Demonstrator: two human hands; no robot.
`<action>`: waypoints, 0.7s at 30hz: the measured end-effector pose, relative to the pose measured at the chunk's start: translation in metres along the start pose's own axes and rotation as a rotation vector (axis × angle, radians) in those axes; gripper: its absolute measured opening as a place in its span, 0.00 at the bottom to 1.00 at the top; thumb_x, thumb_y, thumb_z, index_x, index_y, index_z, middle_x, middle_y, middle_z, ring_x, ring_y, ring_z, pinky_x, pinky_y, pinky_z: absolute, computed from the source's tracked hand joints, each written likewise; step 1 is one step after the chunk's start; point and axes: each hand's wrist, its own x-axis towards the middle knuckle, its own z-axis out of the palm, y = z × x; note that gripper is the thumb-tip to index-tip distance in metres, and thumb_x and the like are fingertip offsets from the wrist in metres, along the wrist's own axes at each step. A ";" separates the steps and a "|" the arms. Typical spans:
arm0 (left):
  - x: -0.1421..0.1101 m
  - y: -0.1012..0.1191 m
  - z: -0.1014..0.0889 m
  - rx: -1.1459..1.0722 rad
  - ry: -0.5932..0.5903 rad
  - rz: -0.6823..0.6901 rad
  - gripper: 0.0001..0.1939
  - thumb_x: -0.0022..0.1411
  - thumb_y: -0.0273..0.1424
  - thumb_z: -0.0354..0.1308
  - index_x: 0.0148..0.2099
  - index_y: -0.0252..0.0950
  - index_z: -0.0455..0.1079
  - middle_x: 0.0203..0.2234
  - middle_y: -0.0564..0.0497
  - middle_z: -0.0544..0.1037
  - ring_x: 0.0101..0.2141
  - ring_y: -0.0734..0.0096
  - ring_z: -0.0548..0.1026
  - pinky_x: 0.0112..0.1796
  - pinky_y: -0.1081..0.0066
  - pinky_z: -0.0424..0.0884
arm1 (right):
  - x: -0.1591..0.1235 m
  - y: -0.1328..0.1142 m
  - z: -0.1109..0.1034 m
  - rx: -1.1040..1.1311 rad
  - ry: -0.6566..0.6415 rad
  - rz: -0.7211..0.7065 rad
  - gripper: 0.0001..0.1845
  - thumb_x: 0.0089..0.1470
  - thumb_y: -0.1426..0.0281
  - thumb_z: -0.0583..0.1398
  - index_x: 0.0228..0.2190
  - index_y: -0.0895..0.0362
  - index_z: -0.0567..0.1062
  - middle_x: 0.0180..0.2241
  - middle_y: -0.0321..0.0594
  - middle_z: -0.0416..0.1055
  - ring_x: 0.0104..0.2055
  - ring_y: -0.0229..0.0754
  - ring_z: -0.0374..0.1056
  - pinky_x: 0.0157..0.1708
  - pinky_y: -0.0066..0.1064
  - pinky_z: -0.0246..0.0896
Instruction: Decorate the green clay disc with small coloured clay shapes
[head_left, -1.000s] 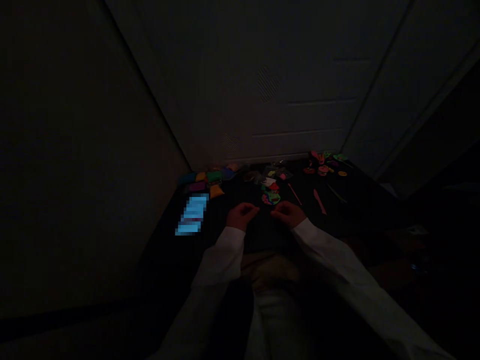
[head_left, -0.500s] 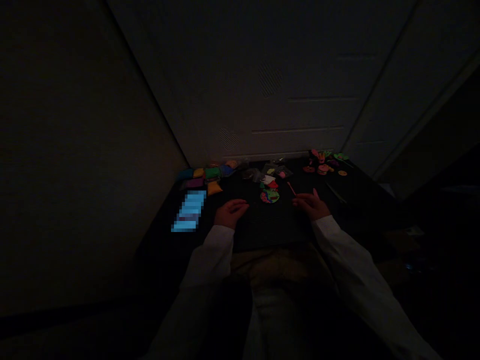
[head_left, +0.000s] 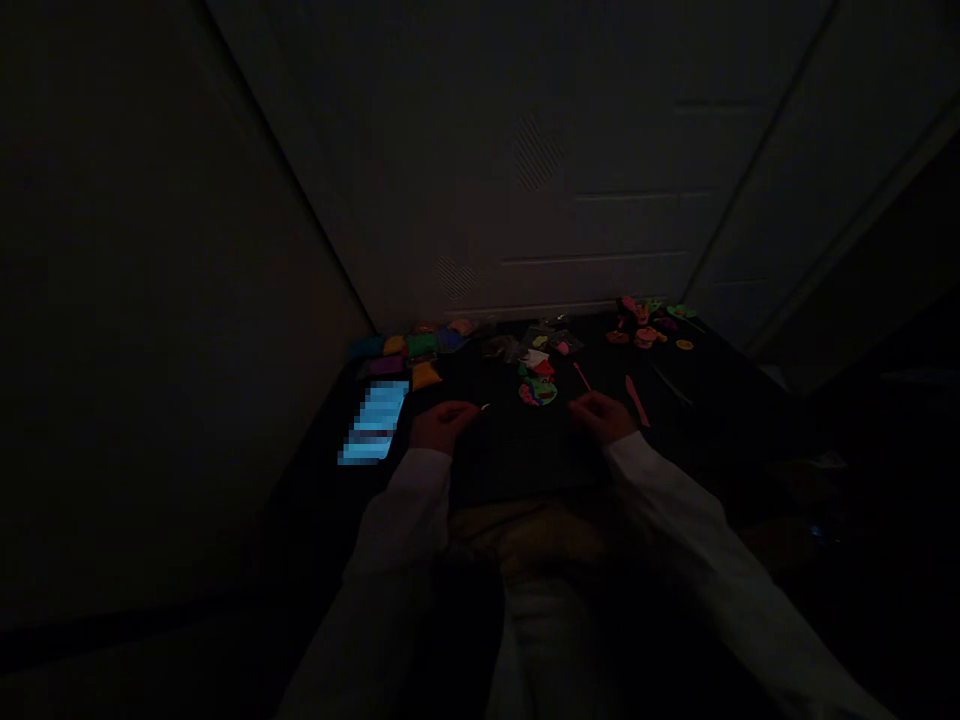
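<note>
In the dim head view, my left hand [head_left: 442, 427] is closed in a pinch, with a small white curved piece [head_left: 485, 407] at its fingertips. My right hand [head_left: 604, 418] has its fingers pressed together over the dark table; whatever they hold, if anything, is hidden. Just beyond those fingers lies a thin pink stick tool [head_left: 583, 377], and a pink clay knife [head_left: 637, 401] rests to the right. Between and beyond my hands sits a round green decorated disc [head_left: 538, 391], with a red, white and green figure [head_left: 538, 369] at its far edge.
A lit phone [head_left: 374, 424] lies left of my left hand. Bags of coloured clay [head_left: 424, 346] line the back left of the table. Clear packets [head_left: 553, 341] are at the back middle; small coloured clay pieces [head_left: 643, 338] sit back right. A pale wall panel rises behind.
Both hands have shifted slightly left. The white piece now shows at my left fingertips. My right hand has moved off the pink knife, which is now uncovered, and its fingers have drawn together.
</note>
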 end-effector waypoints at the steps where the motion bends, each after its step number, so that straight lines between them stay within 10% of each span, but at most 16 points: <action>1: -0.001 0.001 -0.001 0.001 -0.021 -0.003 0.12 0.57 0.35 0.50 0.38 0.31 0.65 0.35 0.49 0.70 0.36 0.71 0.69 0.38 0.64 0.67 | 0.000 -0.001 0.005 0.012 -0.021 -0.007 0.13 0.53 0.64 0.52 0.33 0.62 0.68 0.30 0.37 0.67 0.30 0.32 0.64 0.32 0.30 0.63; 21: -0.006 0.004 0.027 -0.280 -0.250 -0.084 0.23 0.41 0.37 0.62 0.41 0.33 0.67 0.31 0.48 0.77 0.35 0.68 0.73 0.40 0.69 0.67 | -0.020 -0.026 0.017 0.590 -0.200 0.076 0.19 0.34 0.62 0.64 0.31 0.58 0.72 0.27 0.39 0.73 0.29 0.36 0.69 0.30 0.29 0.63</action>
